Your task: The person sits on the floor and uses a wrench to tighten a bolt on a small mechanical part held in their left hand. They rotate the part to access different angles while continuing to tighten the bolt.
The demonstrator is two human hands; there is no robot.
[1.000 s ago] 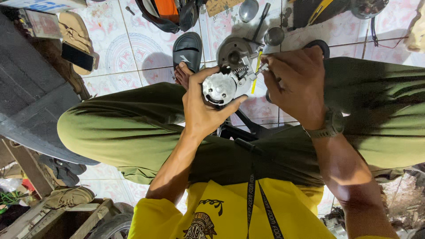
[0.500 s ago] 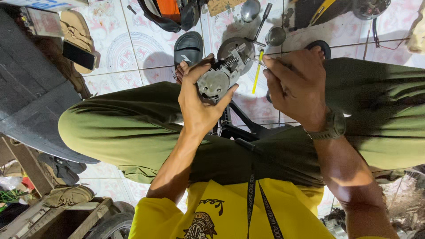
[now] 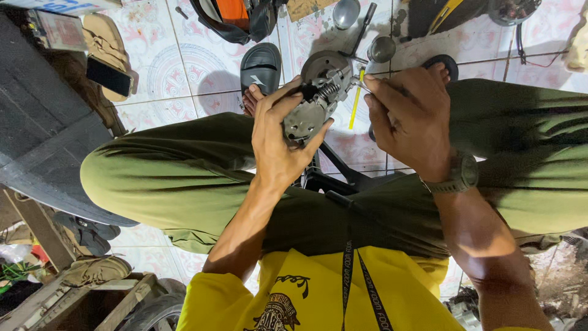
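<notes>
My left hand [image 3: 278,138] grips a grey metal engine part [image 3: 313,101] with a coil spring on its top, held above my knees. My right hand [image 3: 410,119] is closed around a thin metal tool whose tip [image 3: 358,84] touches the part near the spring. A yellow-handled tool [image 3: 354,100] lies on the tiles just beyond. I sit low with green trousers and a yellow shirt; a watch [image 3: 460,175] is on my right wrist.
On the patterned tile floor lie a black sandal [image 3: 261,66], a round metal disc [image 3: 323,60], small metal cups [image 3: 381,49], a dark wrench [image 3: 361,27] and an orange-black helmet [image 3: 236,18]. A grey panel [image 3: 43,147] is at left, wooden crate and tyre at bottom left.
My left hand has turned the metal part and lifted it slightly toward the right hand. The right hand has brought its thin tool against the part near the spring.
</notes>
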